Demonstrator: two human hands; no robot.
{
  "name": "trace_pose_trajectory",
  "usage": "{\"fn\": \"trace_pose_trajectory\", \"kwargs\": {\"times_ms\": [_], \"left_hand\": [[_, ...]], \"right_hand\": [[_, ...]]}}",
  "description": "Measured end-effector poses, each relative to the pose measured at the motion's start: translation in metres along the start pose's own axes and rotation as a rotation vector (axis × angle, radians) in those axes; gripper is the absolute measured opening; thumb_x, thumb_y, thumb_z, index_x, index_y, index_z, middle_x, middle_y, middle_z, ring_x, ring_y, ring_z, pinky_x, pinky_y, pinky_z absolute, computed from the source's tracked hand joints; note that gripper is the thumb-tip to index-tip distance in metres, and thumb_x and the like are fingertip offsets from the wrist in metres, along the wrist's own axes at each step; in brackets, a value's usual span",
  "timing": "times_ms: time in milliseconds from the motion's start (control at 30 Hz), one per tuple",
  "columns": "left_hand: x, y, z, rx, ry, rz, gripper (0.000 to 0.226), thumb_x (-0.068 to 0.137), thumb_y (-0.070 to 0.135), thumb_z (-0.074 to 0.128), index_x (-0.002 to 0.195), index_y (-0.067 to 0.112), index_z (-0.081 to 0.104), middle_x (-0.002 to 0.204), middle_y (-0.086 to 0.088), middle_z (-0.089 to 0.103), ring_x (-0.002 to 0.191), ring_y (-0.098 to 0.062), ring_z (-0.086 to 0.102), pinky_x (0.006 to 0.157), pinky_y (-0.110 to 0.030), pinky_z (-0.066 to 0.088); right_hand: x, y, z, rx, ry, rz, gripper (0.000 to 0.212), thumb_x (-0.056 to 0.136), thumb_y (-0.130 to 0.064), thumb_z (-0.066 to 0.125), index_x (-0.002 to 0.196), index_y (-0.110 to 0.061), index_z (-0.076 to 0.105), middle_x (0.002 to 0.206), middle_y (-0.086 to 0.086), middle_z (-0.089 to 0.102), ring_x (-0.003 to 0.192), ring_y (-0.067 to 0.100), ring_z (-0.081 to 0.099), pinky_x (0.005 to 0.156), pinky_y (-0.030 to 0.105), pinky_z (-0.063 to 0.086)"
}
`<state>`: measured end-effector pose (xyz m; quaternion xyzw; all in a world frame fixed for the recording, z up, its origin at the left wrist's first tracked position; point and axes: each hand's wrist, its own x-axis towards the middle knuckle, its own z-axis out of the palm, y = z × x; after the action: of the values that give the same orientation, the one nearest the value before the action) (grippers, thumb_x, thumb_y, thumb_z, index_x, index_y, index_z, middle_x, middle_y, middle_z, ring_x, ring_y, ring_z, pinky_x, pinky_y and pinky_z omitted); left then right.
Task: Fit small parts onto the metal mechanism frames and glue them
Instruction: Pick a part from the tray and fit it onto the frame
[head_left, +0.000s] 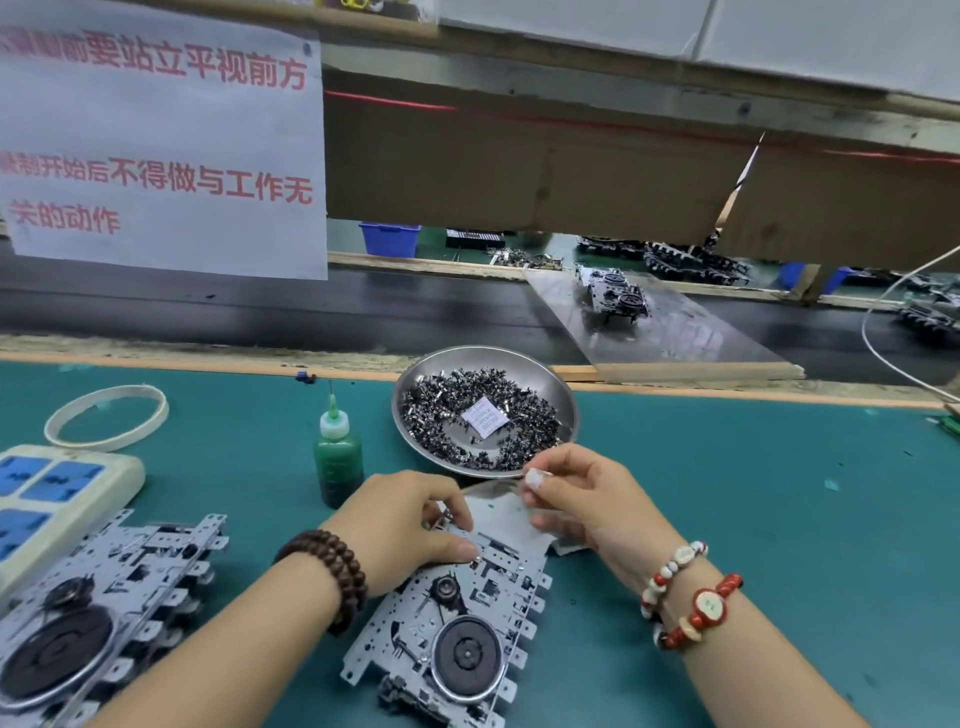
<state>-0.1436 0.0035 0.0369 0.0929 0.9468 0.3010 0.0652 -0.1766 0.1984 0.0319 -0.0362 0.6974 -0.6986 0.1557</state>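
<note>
Head view showed both hands close together over a metal mechanism frame (467, 613) that lay flat on the green worktop (753, 493), directly in front of the person. The left hand (410, 525) rested on the frame's upper end, its fingers curled down and pinching at a small part there; the part itself was too small to make out. The right hand (587, 499) hovered just beside it, thumb and forefinger pinched together, with white tape around the fingertip, while its lower fingers touched the frame's far edge. Just behind the hands stood a green glue bottle (338, 457) with a needle tip, upright, and beside it a round steel dish (415, 410) heaped with small dark parts (441, 415) and a white paper slip. To the left lay a stack of further frames (104, 613), a white power strip (57, 499) and a pale ring (106, 415). Beyond the worktop ran a black conveyor belt (311, 312) carrying another mechanism.
</note>
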Motion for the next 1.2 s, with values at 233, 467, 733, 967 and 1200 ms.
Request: {"fn": "trace_pose_trajectory", "kwargs": {"times_ms": [233,467,733,967,1200], "left_hand": [[-0.013,-0.002,0.015,-0.155,0.315,-0.137,0.013,0.075,0.039,0.07,0.078,0.041,0.058,0.086,0.012,0.054,0.077,0.005,0.047,0.057,-0.004,0.028],[-0.021,0.001,0.034,-0.202,0.379,-0.229,0.013,0.081,0.044,0.061,0.077,0.043,0.049,0.087,0.013,0.045,0.078,0.009,0.04,0.058,-0.003,0.025],[-0.02,0.016,0.019,0.043,0.47,-0.094,0.016,0.081,0.056,0.044,0.096,0.05,0.042,0.097,0.021,0.028,0.077,0.0,0.048,0.062,-0.018,0.037],[0.005,0.025,0.023,-0.104,0.239,0.133,0.011,0.08,0.053,0.047,0.074,0.043,0.045,0.089,0.022,0.048,0.091,0.005,0.035,0.091,-0.024,0.031],[0.006,0.015,0.025,-0.17,0.264,0.122,0.015,0.076,0.052,0.044,0.076,0.039,0.052,0.089,0.024,0.05,0.096,0.008,0.037,0.092,-0.029,0.033]], "right_hand": [[-0.004,-0.006,0.002,-0.228,-0.093,-0.126,0.015,0.084,0.003,0.062,0.081,-0.012,0.063,0.072,0.003,0.064,0.061,0.004,0.063,0.058,0.016,0.051],[-0.005,-0.001,-0.003,-0.292,-0.098,-0.136,0.012,0.084,-0.004,0.065,0.079,-0.014,0.066,0.073,0.0,0.069,0.069,0.007,0.065,0.068,0.018,0.053],[-0.008,0.0,-0.005,-0.204,-0.095,-0.129,0.021,0.079,0.005,0.066,0.075,-0.015,0.067,0.073,0.002,0.072,0.071,0.009,0.069,0.068,0.016,0.053],[-0.009,0.005,-0.002,-0.134,-0.087,-0.107,0.019,0.077,0.002,0.067,0.072,-0.017,0.069,0.073,0.009,0.072,0.068,0.013,0.068,0.063,0.018,0.053],[-0.008,0.008,0.001,-0.126,-0.102,-0.096,0.015,0.079,0.001,0.066,0.074,-0.013,0.066,0.068,0.008,0.071,0.066,0.012,0.069,0.059,0.014,0.051]]}}
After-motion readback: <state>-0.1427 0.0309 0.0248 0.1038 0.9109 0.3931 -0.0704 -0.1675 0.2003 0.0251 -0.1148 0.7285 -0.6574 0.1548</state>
